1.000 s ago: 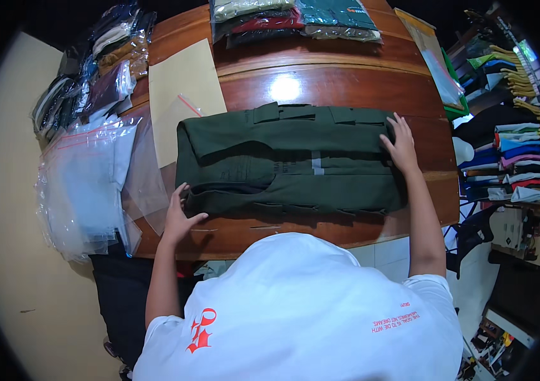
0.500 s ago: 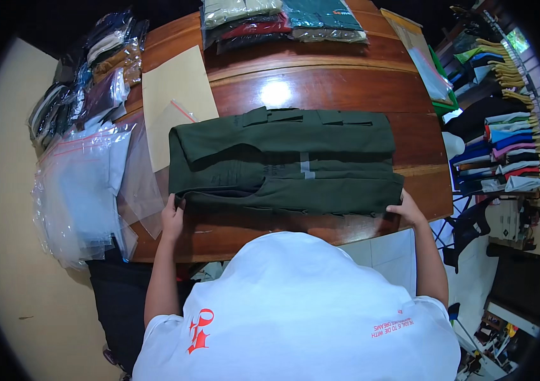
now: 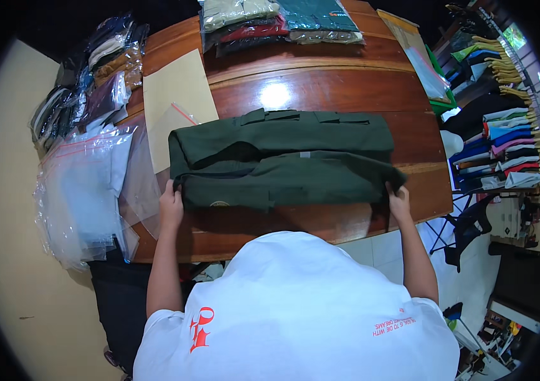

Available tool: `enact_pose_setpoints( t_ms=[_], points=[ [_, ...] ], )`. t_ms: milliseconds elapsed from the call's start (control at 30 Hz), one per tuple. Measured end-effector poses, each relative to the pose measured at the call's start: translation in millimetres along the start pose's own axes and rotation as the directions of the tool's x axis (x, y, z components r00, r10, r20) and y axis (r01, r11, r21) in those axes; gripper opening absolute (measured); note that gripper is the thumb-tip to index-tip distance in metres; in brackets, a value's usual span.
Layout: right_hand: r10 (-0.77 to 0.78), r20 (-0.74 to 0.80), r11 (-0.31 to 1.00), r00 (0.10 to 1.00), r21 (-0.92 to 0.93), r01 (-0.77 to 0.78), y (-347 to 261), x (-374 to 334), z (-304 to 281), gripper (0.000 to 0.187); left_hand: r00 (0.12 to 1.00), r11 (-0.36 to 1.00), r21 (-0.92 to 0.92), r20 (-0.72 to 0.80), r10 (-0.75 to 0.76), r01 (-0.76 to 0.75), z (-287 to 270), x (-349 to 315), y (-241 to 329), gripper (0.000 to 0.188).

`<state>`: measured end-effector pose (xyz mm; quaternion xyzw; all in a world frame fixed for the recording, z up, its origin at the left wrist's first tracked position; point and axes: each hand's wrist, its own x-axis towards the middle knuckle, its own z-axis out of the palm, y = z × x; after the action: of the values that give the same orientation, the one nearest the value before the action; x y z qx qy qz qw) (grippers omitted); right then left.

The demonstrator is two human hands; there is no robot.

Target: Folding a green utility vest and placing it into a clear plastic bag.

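With 2 near corners pinched by the left hand (image 3: 170, 203) and right hand (image 3: 399, 202), the garment (image 3: 321, 181) could skew or crease if the pull is uneven.

Arms (image 3: 166, 273) outstretched, left hand (image 3: 170, 204) and right hand (image 3: 399, 202) well apart in pinch grips.

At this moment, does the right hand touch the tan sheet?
No, the right hand holds the dark green garment at its near right corner, apart from the tan sheet.
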<state>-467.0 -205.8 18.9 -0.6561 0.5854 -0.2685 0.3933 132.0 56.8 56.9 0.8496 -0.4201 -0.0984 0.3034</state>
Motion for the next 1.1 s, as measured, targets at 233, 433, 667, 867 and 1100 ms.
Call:
enact_pose_setpoints(
  t_ms=[233, 433, 667, 867, 1100],
  points=[
    [0.132, -0.096, 0.962, 0.987, -0.227, -0.151, -16, 34, 22, 0.036, 0.982, 0.960, 0.231, 0.068, -0.177, 0.157, 16, 33, 36, 0.032],
    [0.094, -0.093, 0.926, 0.991, -0.358, -0.121, -31, 30, 26, 0.038, 0.993, 0.853, 0.510, -0.099, -0.067, 0.108, 18, 27, 81, 0.039],
    [0.046, -0.144, 0.902, 0.988, -0.418, -0.103, -39, 23, 30, 0.047, 0.748, 0.721, 0.211, 0.279, 0.603, -0.660, 71, -26, 171, 0.058],
    [0.065, -0.173, 0.881, 0.983, -0.452, -0.137, -46, 19, 32, 0.055, 0.694, 0.723, 0.185, 0.509, 0.509, -0.666, 123, -19, 176, 0.057],
    [-0.058, -0.128, 0.901, 0.990, -0.434, -0.003, -29, 19, 28, 0.046, 0.731, 0.748, 0.081, 0.301, 0.612, -0.659, 123, 14, 163, 0.076]
  ],
)
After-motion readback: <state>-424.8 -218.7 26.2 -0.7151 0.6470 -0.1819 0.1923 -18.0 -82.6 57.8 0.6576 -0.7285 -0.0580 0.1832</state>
